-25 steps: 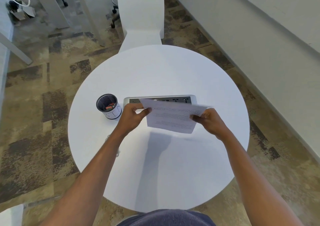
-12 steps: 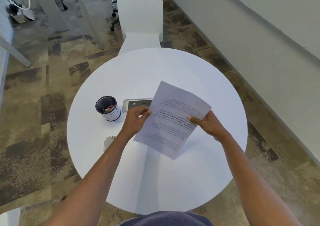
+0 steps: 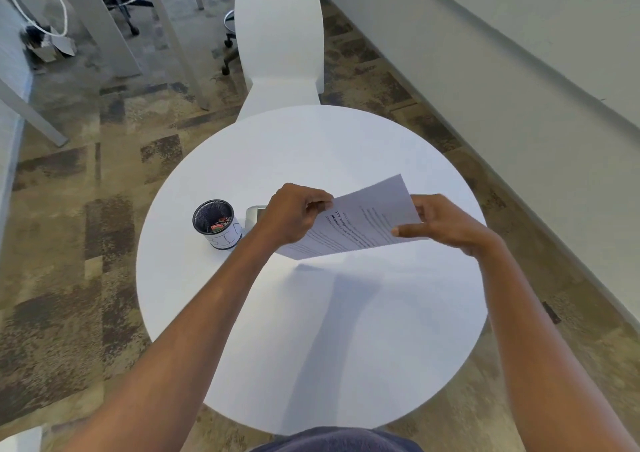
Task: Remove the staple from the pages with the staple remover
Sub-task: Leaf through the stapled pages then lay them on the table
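Observation:
Both of my hands hold the printed pages [image 3: 360,223] in the air over the middle of the round white table [image 3: 311,313]. My left hand [image 3: 294,214] pinches their upper left edge between thumb and fingers. My right hand [image 3: 440,224] grips the right edge, thumb on top. The sheets lie tilted, their far right corner raised. I cannot make out the staple, and no staple remover shows on the table.
A black mesh cup [image 3: 216,223] with small red items inside stands left of my left hand. A grey power panel [image 3: 254,214] peeks out behind that hand. A white chair [image 3: 280,46] stands beyond the table, a wall runs along the right.
The pages have turned in my hands from standing steeply to lying flatter and wider across. My left hand has shifted right along the top edge. The view has tipped down a little.

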Action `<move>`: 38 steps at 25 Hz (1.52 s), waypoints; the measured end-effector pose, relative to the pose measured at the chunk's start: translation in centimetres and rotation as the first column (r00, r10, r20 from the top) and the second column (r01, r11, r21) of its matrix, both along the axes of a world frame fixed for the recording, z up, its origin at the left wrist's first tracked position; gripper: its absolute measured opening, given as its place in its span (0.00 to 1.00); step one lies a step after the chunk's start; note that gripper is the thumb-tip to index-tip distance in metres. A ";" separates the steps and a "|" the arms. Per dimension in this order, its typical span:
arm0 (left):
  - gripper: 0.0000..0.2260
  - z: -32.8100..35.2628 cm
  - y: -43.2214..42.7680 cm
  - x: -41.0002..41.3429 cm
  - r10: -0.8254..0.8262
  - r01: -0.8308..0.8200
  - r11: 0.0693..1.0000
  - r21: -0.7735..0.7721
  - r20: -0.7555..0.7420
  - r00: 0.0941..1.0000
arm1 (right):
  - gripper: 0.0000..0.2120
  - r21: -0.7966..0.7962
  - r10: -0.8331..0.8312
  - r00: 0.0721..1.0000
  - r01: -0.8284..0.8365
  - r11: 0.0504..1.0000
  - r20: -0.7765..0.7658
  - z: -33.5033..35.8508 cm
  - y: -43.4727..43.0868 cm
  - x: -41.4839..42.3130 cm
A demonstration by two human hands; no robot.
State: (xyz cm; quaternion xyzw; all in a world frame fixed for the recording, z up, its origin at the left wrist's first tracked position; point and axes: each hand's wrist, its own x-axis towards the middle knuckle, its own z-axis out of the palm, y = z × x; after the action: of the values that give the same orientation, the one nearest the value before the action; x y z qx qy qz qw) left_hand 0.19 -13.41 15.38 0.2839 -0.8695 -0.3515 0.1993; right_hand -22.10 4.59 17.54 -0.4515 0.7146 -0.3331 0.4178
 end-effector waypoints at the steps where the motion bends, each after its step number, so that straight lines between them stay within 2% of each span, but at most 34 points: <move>1: 0.07 0.3 0.2 -0.1 -0.020 0.020 1.000 0.012 0.020 1.000 | 0.18 0.017 0.016 1.000 -0.016 1.000 -0.018 -0.2 -0.3 0.3; 4: 0.06 0.7 0.3 0.6 -0.105 0.104 0.994 -0.045 -0.019 0.994 | 0.14 0.028 -0.026 1.000 0.026 0.999 -0.003 -1.2 -0.7 1.0; 5: 0.06 0.6 -0.1 1.3 -0.104 0.104 0.995 -0.006 -0.051 0.993 | 0.15 0.018 -0.042 0.999 0.041 0.999 0.019 -1.4 -0.6 1.0; 6: 0.08 0.4 -0.6 2.2 -0.062 0.068 0.995 0.077 -0.076 0.995 | 0.13 0.009 -0.063 0.997 0.063 0.998 0.040 -1.4 -0.4 1.0; 8: 0.19 -0.7 -1.7 5.0 0.106 -0.076 0.965 0.251 -0.106 0.989 | 0.09 -0.017 -0.110 0.991 0.112 0.994 0.071 -1.2 0.2 0.5; 10: 0.28 -2.5 -2.1 7.6 0.260 -0.176 0.882 0.438 -0.139 0.956 | 0.10 -0.048 -0.145 0.984 0.150 0.987 0.104 -0.8 0.9 0.0; 12: 0.32 -4.3 -1.5 8.6 0.258 -0.106 0.792 0.601 -0.173 0.950 | 0.10 -0.079 -0.169 0.978 0.180 0.981 0.125 -0.8 1.3 -0.3; 14: 0.28 -5.4 -0.6 8.1 0.163 0.007 0.736 0.677 -0.187 0.969 | 0.11 -0.105 -0.171 0.971 0.189 0.976 0.165 -0.8 1.3 -0.6; 15: 0.25 -5.5 -0.2 7.6 0.169 0.023 0.713 0.701 -0.203 0.965 | 0.11 -0.113 -0.175 0.965 0.199 0.973 0.193 -1.0 1.3 -0.6; 18: 0.16 -5.9 0.1 6.7 0.343 -0.082 0.698 0.711 -0.231 0.911 | 0.10 -0.096 -0.222 0.958 0.242 0.965 0.182 -2.3 1.2 -0.7; 22: 0.11 -7.6 0.3 7.4 0.404 -0.230 0.761 0.607 -0.166 0.900 | 0.10 -0.034 -0.253 0.966 0.251 0.967 -0.057 -6.5 1.6 -0.1; 27: 0.09 -7.5 0.3 7.6 0.437 -0.277 0.774 0.570 -0.163 0.885 | 0.14 -0.084 -0.367 0.930 0.366 0.927 0.007 -8.5 1.9 0.7; 31: 0.10 -7.1 0.0 7.6 0.400 -0.233 0.803 0.549 -0.205 0.893 | 0.16 -0.121 -0.393 0.918 0.397 0.910 0.057 -8.7 2.0 0.6; 35: 0.12 -8.2 0.4 8.3 0.328 -0.221 0.808 0.547 -0.105 0.939 | 0.16 0.001 -0.293 0.955 0.294 0.956 0.053 -9.8 2.8 0.7; 38: 0.08 -9.5 0.9 8.6 0.347 -0.255 0.800 0.543 -0.073 0.935 | 0.10 0.052 -0.279 0.960 0.278 0.959 0.005 -11.2 3.0 1.0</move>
State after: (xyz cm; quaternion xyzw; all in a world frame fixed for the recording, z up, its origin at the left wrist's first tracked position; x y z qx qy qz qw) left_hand 8.81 -12.46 5.89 0.4315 -0.6635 -0.5620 0.2402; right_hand -21.09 7.63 6.36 -0.3335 0.7766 -0.3731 0.3826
